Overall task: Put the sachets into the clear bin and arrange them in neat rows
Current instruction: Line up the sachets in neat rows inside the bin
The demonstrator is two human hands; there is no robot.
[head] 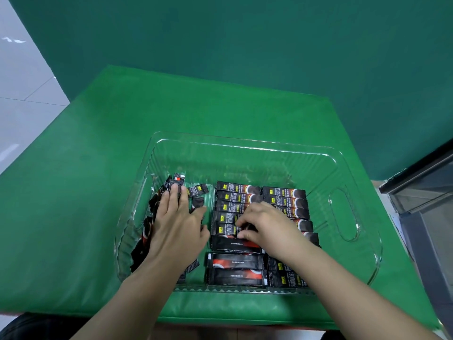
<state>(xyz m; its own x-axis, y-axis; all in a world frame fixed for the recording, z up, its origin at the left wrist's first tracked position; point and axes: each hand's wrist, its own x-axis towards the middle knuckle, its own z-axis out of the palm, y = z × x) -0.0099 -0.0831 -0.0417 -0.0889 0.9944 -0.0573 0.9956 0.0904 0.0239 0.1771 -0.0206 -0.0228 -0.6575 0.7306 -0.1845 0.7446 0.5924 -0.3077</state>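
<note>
Clear bin (pixel 343 212): transparent plastic, ribbed walls, cut-out handle on the right side, set on a green cloth-covered table (pixel 98 168). Contents: black sachets, all inside the bin. Middle and right portion holds the arranged sachets (pixel 285 192), laid flat in two side-by-side columns running from far to near; some face up with yellow labels, others show a red-and-white reverse. Left portion holds a loose pile of sachets (pixel 144 241), jumbled and leaning on the left wall. Left hand (pixel 175 224): palm down, fingers spread flat, pressed on the loose pile. Right hand (pixel 264 227): fingers curled, thumb and fingertips pinching one sachet (pixel 245 228) over the left column.
</note>
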